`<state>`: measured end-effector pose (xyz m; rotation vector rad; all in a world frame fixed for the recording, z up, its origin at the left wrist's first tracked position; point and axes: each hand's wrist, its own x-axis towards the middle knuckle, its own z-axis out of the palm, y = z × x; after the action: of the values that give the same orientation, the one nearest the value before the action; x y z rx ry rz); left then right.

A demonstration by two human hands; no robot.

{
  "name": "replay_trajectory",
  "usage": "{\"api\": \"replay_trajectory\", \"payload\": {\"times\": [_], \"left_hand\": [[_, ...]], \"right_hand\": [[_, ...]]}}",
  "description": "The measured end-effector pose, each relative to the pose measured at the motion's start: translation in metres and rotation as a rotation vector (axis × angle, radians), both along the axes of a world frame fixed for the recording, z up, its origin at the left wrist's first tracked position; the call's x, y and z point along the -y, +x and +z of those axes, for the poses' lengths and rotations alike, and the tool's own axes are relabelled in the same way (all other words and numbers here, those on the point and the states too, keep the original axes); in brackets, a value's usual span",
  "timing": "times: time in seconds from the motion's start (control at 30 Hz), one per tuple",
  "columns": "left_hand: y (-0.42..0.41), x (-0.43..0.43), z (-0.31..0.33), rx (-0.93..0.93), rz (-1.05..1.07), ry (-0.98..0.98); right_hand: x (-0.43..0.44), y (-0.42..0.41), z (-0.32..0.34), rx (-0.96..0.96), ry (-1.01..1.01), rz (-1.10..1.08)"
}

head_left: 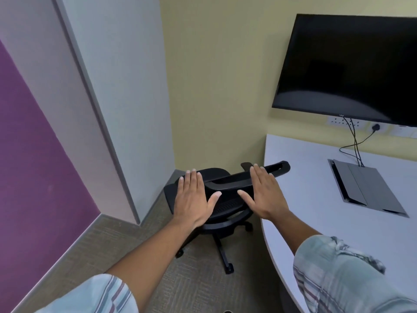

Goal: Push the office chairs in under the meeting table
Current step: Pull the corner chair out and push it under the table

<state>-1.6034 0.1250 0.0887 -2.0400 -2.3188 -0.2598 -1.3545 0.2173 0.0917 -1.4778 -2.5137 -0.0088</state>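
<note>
Left hand (194,195) and right hand (264,192) flat, fingers spread, gripping nothing, over the backrest top of a black mesh swivel office chair (225,199). Chair just beside the curved edge of the pale grey meeting table (316,195), near the corner.

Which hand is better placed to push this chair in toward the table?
Left. The left hand lies flat over the chair backrest on the side away from the table; the right hand is at the table edge.
</note>
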Motion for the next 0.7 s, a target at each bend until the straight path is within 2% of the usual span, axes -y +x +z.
{"api": "replay_trajectory", "payload": {"times": [0.13, 0.43, 0.57, 0.7], "left_hand": [[0.012, -0.058, 0.001, -0.008, -0.052, 0.005], [0.04, -0.145, -0.023, 0.035, 0.022, -0.238], [0.041, -0.143, -0.044, -0.047, 0.027, -0.04], [0.03, -0.148, -0.04, -0.056, 0.026, -0.067]], "right_hand": [[-0.06, 0.01, 0.003, -0.012, -0.028, -0.012], [-0.185, 0.048, 0.009, 0.162, -0.169, 0.056], [-0.225, 0.06, 0.001, 0.214, -0.213, 0.1], [-0.234, 0.065, -0.011, 0.29, -0.294, 0.158]]}}
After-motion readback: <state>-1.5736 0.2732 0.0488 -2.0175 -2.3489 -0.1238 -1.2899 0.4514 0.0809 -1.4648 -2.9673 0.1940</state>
